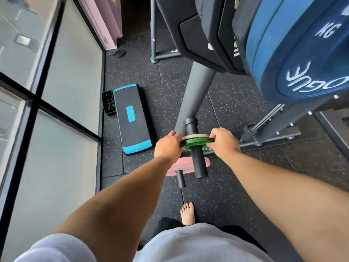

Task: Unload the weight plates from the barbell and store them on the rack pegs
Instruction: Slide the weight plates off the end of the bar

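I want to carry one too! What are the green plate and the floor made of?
The green weight plate, gripped by the left hand and right hand, looks like metal with a smooth green coating, maybe rubber; its thin rim has a slight sheen. The floor looks like black rubber tiles: matte, speckled, with seams.

Soft, even daylight comes through the frosted glass wall with black frames (71, 72), left of the small green round metal weight plate (203, 141), so the black speckled rubber floor (166, 87) around that plate carries only faint, diffuse shadows and no glare. The wide lens bends straight lines far from the plate, and the black frames bow toward the left edge. The large blue rubber disc with white lettering (302, 53), above and right of the plate, is close to the lens and smeared, while the plate itself is fairly sharp.
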